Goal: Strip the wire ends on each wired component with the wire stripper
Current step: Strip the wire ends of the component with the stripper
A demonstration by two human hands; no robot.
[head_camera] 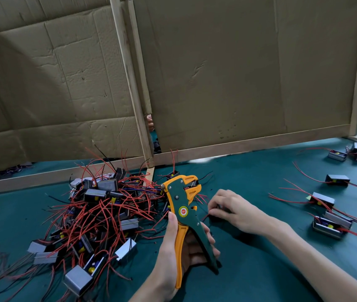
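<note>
- The wire stripper [184,205] is orange and dark green, with a round red-and-yellow badge near its pivot; it stands upright over the middle of the desk [260,269], head pointing away from the viewer.
- Its toothed orange head is parted, and the two handles, one orange and one green, splay apart toward the viewer.
- The left hand [182,251] grips it: the thumb lies along the orange handle and the fingers [208,236] curl round the green one.
- The right hand [232,211] rests on the desk just right of the stripper head, fingertips pinched on a small dark component [221,211]; red wires [202,197] reach from there toward the stripper's head.
- That component is almost wholly covered by the hand, so its shape is hard to make out, and I cannot tell whether the wires sit inside the head.
- To the left lies a heap of wired components [99,214], grey metal boxes with yellow parts tangled in red and black leads; part of it spills past the bottom edge.
- On the right, well apart, several separate components [336,179] lie in a loose column; the nearest ones are blurred.
- A cardboard screen [238,73] on wooden battens stands behind the green desk.
</note>
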